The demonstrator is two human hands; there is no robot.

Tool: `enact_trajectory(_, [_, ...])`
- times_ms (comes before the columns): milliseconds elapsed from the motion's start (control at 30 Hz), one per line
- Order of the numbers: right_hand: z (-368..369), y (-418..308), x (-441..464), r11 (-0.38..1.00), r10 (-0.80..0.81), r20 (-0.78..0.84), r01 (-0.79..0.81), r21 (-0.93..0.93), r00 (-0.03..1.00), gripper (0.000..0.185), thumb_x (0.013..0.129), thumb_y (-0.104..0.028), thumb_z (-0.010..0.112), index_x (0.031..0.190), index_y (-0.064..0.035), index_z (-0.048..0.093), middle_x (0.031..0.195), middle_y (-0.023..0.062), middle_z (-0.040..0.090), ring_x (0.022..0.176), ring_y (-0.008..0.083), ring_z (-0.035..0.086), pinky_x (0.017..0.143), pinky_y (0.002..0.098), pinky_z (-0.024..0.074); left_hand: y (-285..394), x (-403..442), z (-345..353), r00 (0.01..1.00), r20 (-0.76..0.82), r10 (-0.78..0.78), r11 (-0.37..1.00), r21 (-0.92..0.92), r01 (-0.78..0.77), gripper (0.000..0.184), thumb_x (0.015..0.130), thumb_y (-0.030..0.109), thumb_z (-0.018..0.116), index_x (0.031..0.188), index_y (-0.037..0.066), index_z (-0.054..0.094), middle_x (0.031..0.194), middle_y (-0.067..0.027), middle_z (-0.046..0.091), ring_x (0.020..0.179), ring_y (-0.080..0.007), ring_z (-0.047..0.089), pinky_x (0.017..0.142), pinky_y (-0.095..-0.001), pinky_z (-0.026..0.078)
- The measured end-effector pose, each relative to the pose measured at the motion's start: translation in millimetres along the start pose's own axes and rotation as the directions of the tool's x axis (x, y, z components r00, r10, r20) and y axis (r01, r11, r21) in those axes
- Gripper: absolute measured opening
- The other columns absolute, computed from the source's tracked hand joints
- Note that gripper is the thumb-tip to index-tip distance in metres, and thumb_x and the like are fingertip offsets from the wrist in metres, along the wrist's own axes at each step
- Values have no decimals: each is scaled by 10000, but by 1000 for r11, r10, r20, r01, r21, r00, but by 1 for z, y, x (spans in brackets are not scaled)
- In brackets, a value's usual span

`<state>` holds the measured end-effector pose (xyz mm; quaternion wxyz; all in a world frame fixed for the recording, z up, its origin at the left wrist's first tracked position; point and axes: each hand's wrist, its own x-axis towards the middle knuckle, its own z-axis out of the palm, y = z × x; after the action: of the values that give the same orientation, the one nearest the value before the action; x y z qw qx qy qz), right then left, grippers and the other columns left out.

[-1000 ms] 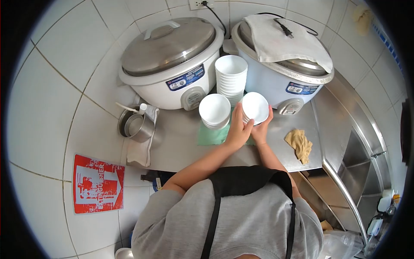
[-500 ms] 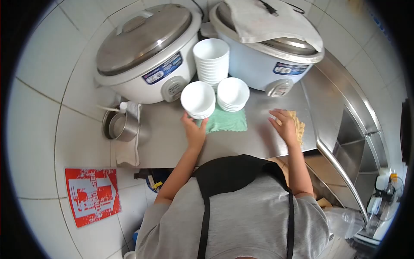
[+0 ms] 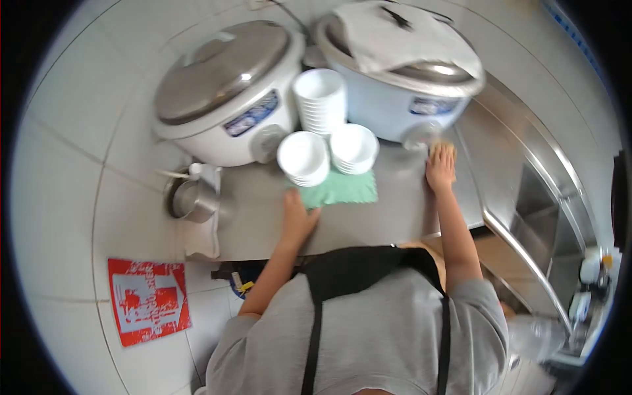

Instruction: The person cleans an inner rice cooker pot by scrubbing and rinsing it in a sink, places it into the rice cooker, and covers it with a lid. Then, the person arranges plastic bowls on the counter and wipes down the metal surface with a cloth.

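Note:
My left hand [image 3: 299, 216] is just in front of the left short stack of white bowls [image 3: 303, 158], thumb and fingers apart, holding nothing. My right hand [image 3: 440, 170] presses a yellow cloth [image 3: 450, 147] onto the steel counter, close to the right cooker's front; the fingers cover most of it. Beside the left stack stands another short stack of white bowls [image 3: 355, 149], and a taller stack [image 3: 320, 102] rises behind them. A green cloth [image 3: 349, 189] lies flat under the front of the short stacks.
Two large rice cookers, a left one [image 3: 224, 72] and a right one [image 3: 382, 89], stand at the back. A white cloth [image 3: 401, 39] covers part of the right lid. Metal pots [image 3: 195, 201] sit at the left edge. A sink [image 3: 550, 204] lies to the right.
My right hand has moved away from me across the counter with the yellow cloth under it. My left hand has drawn back slightly from the left bowl stack. The view has shifted a little.

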<state>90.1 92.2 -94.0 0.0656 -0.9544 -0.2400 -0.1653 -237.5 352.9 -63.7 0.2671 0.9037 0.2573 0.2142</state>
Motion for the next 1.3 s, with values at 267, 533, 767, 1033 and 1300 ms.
enact_trajectory(267, [-82, -79, -128, 530, -638, -114, 542, 653, 762, 424, 732, 77, 480, 1136, -36, 547, 1196, 149, 519, 1153, 351, 451, 996, 451, 316, 13, 0, -84, 995, 92, -49, 903, -422, 84, 341, 814, 174, 601, 1092, -12, 538, 1116, -143, 541, 1027, -254, 524, 882, -329, 409])
enact_trajectory(533, [-111, -252, -110, 40, -858, -168, 388, 921, 486, 403, 687, 81, 522, 1058, -59, 596, 1157, 121, 544, 1056, 322, 520, 910, 359, 415, 34, -3, -153, 989, -134, -63, 713, -700, -50, 189, 869, 84, 525, 1026, -13, 566, 969, -77, 618, 905, -145, 590, 797, -265, 455])
enact_trajectory(767, [-107, -359, -108, -4, -940, -200, 579, 815, 276, 483, 679, 51, 538, 1141, -90, 546, 1263, 93, 460, 1203, 288, 388, 977, 390, 344, 18, -21, -172, 967, -205, -153, 608, -791, -72, 150, 889, 79, 502, 969, -27, 572, 932, -76, 616, 842, -122, 581, 770, -241, 450])
enact_trajectory(1033, [-60, -362, -125, 139, -982, 22, 646, 751, 186, 538, 667, 45, 525, 1181, -116, 522, 1305, 37, 421, 1189, 283, 384, 976, 402, 335, -15, -31, -155, 966, -144, -213, 530, -848, -9, 151, 898, 82, 486, 955, -28, 573, 908, -76, 619, 865, -122, 583, 787, -239, 447])
enact_trajectory(1300, [-144, -287, -88, 221, -957, 74, 540, 812, 281, 257, 661, -49, 564, 905, -84, 639, 945, 55, 591, 879, 284, 521, 752, 352, 450, -25, -17, -160, 964, -126, -235, 540, -841, 22, 166, 900, 87, 474, 951, -36, 574, 885, -87, 617, 838, -144, 589, 786, -259, 454])
